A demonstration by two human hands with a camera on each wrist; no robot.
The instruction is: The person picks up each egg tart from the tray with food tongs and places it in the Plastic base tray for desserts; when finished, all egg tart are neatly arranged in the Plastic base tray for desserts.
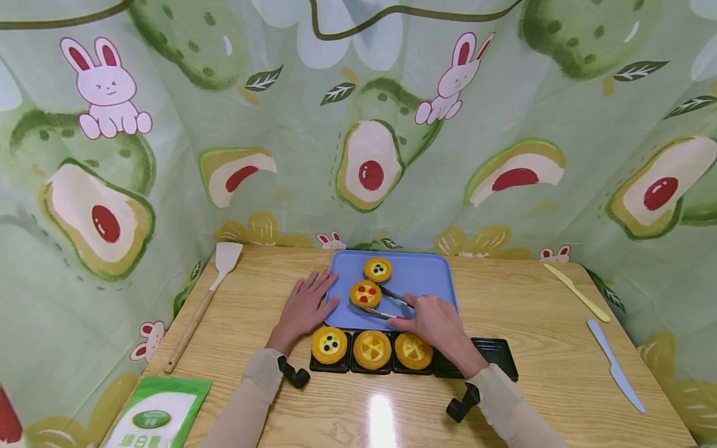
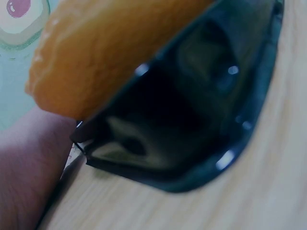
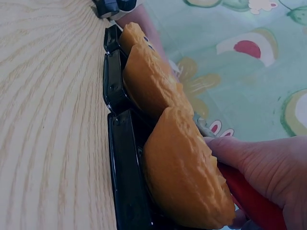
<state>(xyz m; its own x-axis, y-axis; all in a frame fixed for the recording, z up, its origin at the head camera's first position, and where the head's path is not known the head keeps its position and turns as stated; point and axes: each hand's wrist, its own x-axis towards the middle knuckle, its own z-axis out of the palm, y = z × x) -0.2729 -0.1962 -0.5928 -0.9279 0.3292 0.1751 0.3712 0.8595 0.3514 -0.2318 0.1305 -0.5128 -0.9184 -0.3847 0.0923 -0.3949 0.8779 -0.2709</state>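
A small round tart w/ red dots (image 1: 366,294) sits on a blue tray (image 1: 426,277), near the tray's left-centre. Metal tongs w/ red handles (image 1: 392,303) close on it from the right, tips at either side of the tart. The right hand (image 1: 434,322) grips the tongs, fingers curled round the handles; in the right wrist view only the red handle (image 3: 252,201) and part of that hand (image 3: 268,165) show.

Behind it on the same tray, a 2nd tart w/ dark dots (image 1: 378,269), just beside the first, apart from the tongs.

The left hand (image 1: 305,306) lies flat, palm down, fingers straight & spread; fingertips rest on the tray's left edge, rest of the hand on the wooden table (image 1: 549,348). It holds nothing.

In front of the tray, a row of black square dishes (image 1: 493,351). The three on the left each hold a tart: one w/ dark dots (image 1: 329,345), two w/ yellow tops (image 1: 372,349) (image 1: 413,350). The right hand covers part of the next dish.

Far left on the table: a wooden-handled spatula (image 1: 207,298); a green & white packet (image 1: 159,414) at the near left corner. Far right: a yellow knife (image 1: 576,291) & a pale blue knife (image 1: 615,365). Green cloth w/ rabbit & avocado print (image 1: 168,124) hangs behind & at both sides.

Left wrist view is blurred: a tart's orange edge (image 2: 110,48) over a black dish (image 2: 201,124).
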